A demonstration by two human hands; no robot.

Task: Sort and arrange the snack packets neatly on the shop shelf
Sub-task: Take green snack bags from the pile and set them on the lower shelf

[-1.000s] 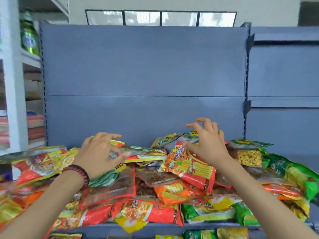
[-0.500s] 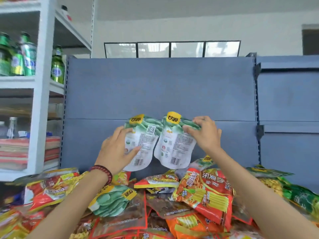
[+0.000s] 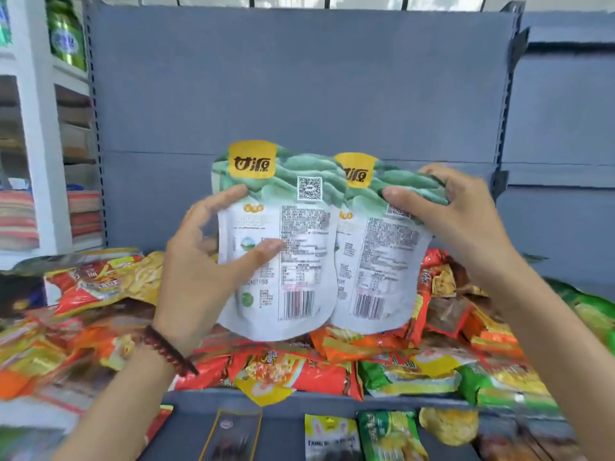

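Two white and green snack packets are held up in the air, side by side, above the pile of snack packets (image 3: 332, 364) on the shelf (image 3: 309, 398). Both stand upright. Their printed backs and barcodes face the camera, and each has a yellow label at the top.

The left hand (image 3: 199, 261) holds the left packet (image 3: 299, 261) by its left edge. Its grip is closed on the packet. The thumb presses on the white face near the middle, and one finger lies higher up by the green part. The other fingers are hidden behind the packet. A dark red bead bracelet (image 3: 166, 349) sits on this wrist.

The right hand (image 3: 459, 214) holds the right packet (image 3: 382, 261) at its top right corner. The thumb pinches the green part from the front and the fingers curl over the top edge. Most of the packet hangs below and to the left of this grip.

The left packet's right edge lies over the right packet's left edge, so they touch.

The pile is a mix of red, orange, yellow and green packets. More packets lie on the lower shelf (image 3: 286, 434). A grey-blue back panel (image 3: 299, 78) stands behind. At the left a white rack (image 3: 36, 128) holds a green drink (image 3: 66, 38).
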